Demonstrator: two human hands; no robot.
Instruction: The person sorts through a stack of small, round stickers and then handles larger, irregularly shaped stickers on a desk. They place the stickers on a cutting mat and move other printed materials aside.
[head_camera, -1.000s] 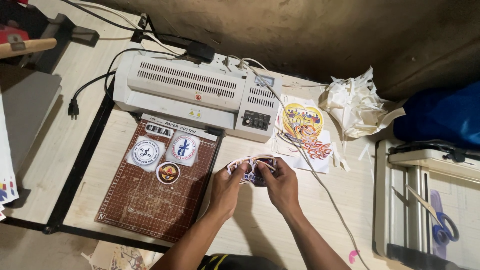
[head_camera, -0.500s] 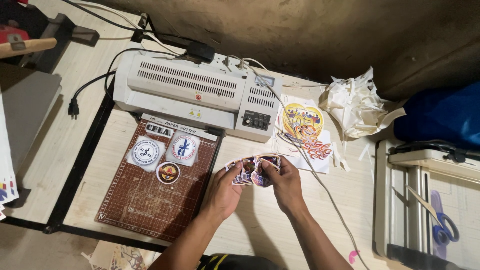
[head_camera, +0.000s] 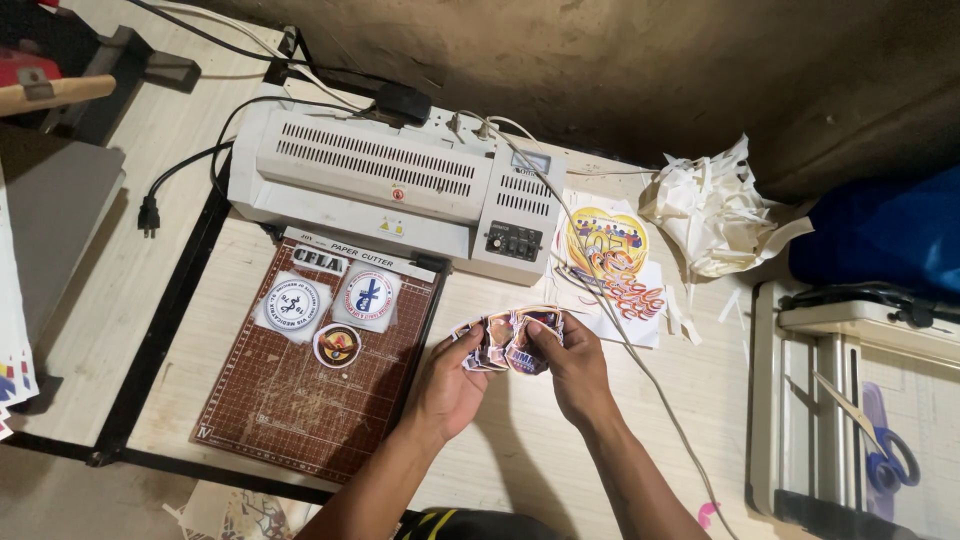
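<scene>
With my left hand (head_camera: 452, 385) and right hand (head_camera: 570, 365) I pinch a fan of glossy cut-out stickers (head_camera: 508, 340), just in front of the white laminator (head_camera: 395, 185); light fingertip grips should keep them separate. Left of them, round badges (head_camera: 330, 305) lie on the brown cutting mat (head_camera: 300, 400).

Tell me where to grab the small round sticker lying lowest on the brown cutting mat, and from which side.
Take the small round sticker by its edge nearest you, coming in from the mat's bare lower area. It lies flat on the cutting mat, so fingers probably need to slide a nail under the rim to lift it. The two larger cutouts sit close above it, crowding the far side.
</scene>
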